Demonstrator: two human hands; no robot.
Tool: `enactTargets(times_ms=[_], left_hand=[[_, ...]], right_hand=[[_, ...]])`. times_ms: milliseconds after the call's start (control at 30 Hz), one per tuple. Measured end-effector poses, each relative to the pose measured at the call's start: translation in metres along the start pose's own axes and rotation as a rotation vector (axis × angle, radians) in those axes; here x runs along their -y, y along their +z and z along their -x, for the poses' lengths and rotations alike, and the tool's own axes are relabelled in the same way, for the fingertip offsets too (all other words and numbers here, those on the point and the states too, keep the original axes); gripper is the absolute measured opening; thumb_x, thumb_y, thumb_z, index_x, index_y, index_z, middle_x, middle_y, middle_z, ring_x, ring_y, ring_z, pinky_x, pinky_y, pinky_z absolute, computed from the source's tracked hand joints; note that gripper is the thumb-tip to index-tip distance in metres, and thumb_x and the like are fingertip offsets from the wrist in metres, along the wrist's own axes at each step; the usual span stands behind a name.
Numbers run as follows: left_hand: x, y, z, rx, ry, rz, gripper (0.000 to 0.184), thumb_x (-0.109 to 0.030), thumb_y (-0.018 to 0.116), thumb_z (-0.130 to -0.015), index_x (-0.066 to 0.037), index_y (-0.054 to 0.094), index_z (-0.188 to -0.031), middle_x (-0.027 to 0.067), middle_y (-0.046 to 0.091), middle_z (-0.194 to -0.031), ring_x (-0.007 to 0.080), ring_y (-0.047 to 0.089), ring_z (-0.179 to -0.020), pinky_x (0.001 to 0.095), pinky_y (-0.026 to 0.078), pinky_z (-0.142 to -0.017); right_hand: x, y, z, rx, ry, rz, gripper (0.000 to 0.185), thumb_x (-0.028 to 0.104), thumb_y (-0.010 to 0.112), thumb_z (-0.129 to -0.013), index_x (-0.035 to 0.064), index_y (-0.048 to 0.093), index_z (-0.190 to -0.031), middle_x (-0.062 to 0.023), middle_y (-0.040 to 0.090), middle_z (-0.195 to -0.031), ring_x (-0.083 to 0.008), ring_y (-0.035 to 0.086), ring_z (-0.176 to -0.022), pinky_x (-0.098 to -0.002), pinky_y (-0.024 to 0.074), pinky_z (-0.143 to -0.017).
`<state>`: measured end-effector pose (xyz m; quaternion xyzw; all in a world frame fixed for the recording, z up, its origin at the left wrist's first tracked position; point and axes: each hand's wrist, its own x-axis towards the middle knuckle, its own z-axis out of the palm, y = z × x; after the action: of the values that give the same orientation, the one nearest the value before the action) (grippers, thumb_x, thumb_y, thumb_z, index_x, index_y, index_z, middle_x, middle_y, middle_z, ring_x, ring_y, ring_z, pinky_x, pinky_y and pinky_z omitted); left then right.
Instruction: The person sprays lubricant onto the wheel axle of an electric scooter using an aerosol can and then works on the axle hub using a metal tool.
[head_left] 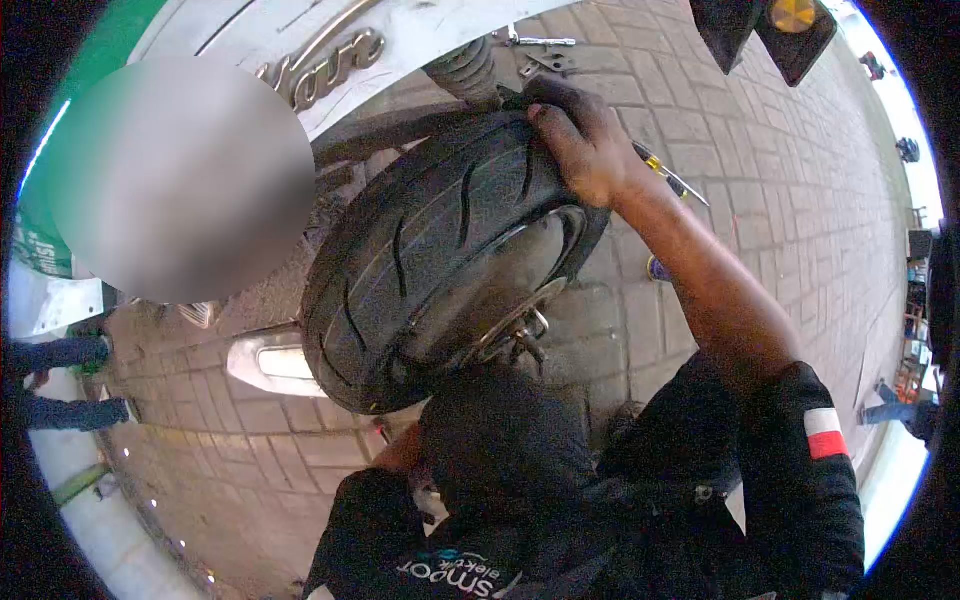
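The head view showed the wheel (450,262) lying aslant beside a white scooter (430,35), near its spring (467,68); whether it was mounted could not be made out. The right hand (588,145) was bent round the tyre's far end, thumb along the tread and fingers over the edge; how hard it pressed did not show. The left hand (402,450) was mostly hidden by dark cloth, so its grip could not be judged.

The wheel looked heavy for its size, with stiff, grooved rubber unlikely to slip or break. The tread's two ends seemed the best holds; the smooth metal hub (510,265) promised less purchase.

Below was brick paving (750,220), dusty and jointed, with a ratchet (545,42) and a screwdriver (686,186) on it. A white part (265,368) lay by the tyre. People's legs (70,382) showed leftward, and a bright opening edged the right.
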<state>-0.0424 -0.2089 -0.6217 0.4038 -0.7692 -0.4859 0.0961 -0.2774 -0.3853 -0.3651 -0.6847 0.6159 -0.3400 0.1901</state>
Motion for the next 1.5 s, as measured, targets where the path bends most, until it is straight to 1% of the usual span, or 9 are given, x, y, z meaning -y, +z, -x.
enactTargets(times_ms=[167,233,767,867,1000,1100,1200,1367,1500], left_hand=[[-0.003,0.0,-0.003,0.014,0.006,0.002,0.051,-0.036,0.064,-0.088,-0.006,0.052,-0.127,0.0184,0.056,-0.125,0.0335,0.054,-0.113,0.0466,0.039,-0.099],[-0.004,0.001,-0.002,0.017,0.01,0.004,0.052,-0.036,0.065,-0.088,-0.006,0.051,-0.128,0.0183,0.056,-0.125,0.0332,0.054,-0.112,0.0464,0.039,-0.099],[-0.006,0.002,-0.007,0.05,0.03,0.014,0.057,-0.034,0.068,-0.086,-0.005,0.047,-0.131,0.018,0.057,-0.123,0.0306,0.056,-0.11,0.0456,0.041,-0.098],[-0.003,0.007,-0.012,0.05,0.035,0.006,0.059,-0.034,0.068,-0.086,-0.004,0.046,-0.132,0.018,0.058,-0.123,0.0301,0.057,-0.109,0.0454,0.042,-0.098],[-0.004,0.016,-0.021,0.054,0.051,0.013,0.06,-0.033,0.069,-0.086,-0.004,0.045,-0.133,0.0179,0.058,-0.122,0.0294,0.057,-0.109,0.0452,0.042,-0.098],[-0.006,0.015,-0.026,0.087,0.03,0.0,0.061,-0.033,0.07,-0.085,-0.004,0.045,-0.133,0.0178,0.058,-0.122,0.0289,0.058,-0.108,0.045,0.043,-0.098],[-0.012,0.028,-0.04,0.07,0.039,-0.038,0.063,-0.033,0.07,-0.085,-0.004,0.044,-0.134,0.0178,0.058,-0.122,0.0285,0.058,-0.108,0.0449,0.043,-0.098],[-0.019,0.053,-0.059,-0.025,0.03,-0.106,0.065,-0.032,0.071,-0.085,-0.003,0.043,-0.135,0.0177,0.059,-0.121,0.0276,0.059,-0.107,0.0446,0.044,-0.098],[-0.026,0.071,-0.058,-0.117,-0.03,-0.213,0.066,-0.032,0.072,-0.084,-0.003,0.042,-0.136,0.0176,0.059,-0.121,0.027,0.06,-0.107,0.0444,0.044,-0.097]], right_hand=[[0.004,0.003,0.001,-0.09,-0.072,-0.049,0.037,0.029,0.047,-0.089,-0.0025,0.056,-0.105,-0.0236,0.061,-0.093,-0.0324,0.058,-0.087,-0.0395,0.0442,-0.084],[0.003,0.002,0.0,-0.042,-0.046,0.034,0.043,0.036,0.044,-0.09,0.0011,0.059,-0.112,-0.0244,0.06,-0.111,-0.0436,0.054,-0.108,-0.0469,0.0417,-0.096],[-0.006,0.004,0.0,-0.017,0.029,0.049,0.045,0.037,0.041,-0.09,0.0012,0.057,-0.112,-0.0271,0.057,-0.114,-0.0448,0.053,-0.109,-0.0476,0.0409,-0.095],[-0.007,0.013,0.011,0.034,-0.205,0.228,0.048,0.038,0.041,-0.09,0.0012,0.057,-0.117,-0.0279,0.056,-0.118,-0.0439,0.052,-0.113,-0.0468,0.0405,-0.097],[-0.021,-0.003,0.002,-0.061,-0.118,0.151,0.046,0.037,0.041,-0.091,0.0025,0.057,-0.117,-0.0274,0.058,-0.116,-0.0415,0.055,-0.112,-0.0456,0.0431,-0.094],[-0.013,0.01,0.009,-0.147,0.202,-0.126,0.042,0.035,0.041,-0.09,0.0036,0.059,-0.112,-0.0255,0.062,-0.105,-0.0439,0.058,-0.103,-0.0468,0.0446,-0.089],[-0.018,-0.002,0.003,-0.068,0.022,-0.088,0.04,0.035,0.04,-0.09,0.0039,0.06,-0.105,-0.0251,0.063,-0.097,-0.0465,0.057,-0.097,-0.0503,0.0452,-0.085],[-0.018,0.003,0.005,-0.111,0.015,-0.085,0.039,0.036,0.041,-0.092,0.0045,0.06,-0.105,-0.0237,0.062,-0.103,-0.0454,0.057,-0.099,-0.0509,0.045,-0.087],[-0.015,0.019,0.023,-0.37,-0.066,0.009,0.039,0.035,0.046,-0.093,0.0007,0.057,-0.107,-0.0279,0.058,-0.108,-0.0458,0.055,-0.103,-0.0509,0.0434,-0.089]])
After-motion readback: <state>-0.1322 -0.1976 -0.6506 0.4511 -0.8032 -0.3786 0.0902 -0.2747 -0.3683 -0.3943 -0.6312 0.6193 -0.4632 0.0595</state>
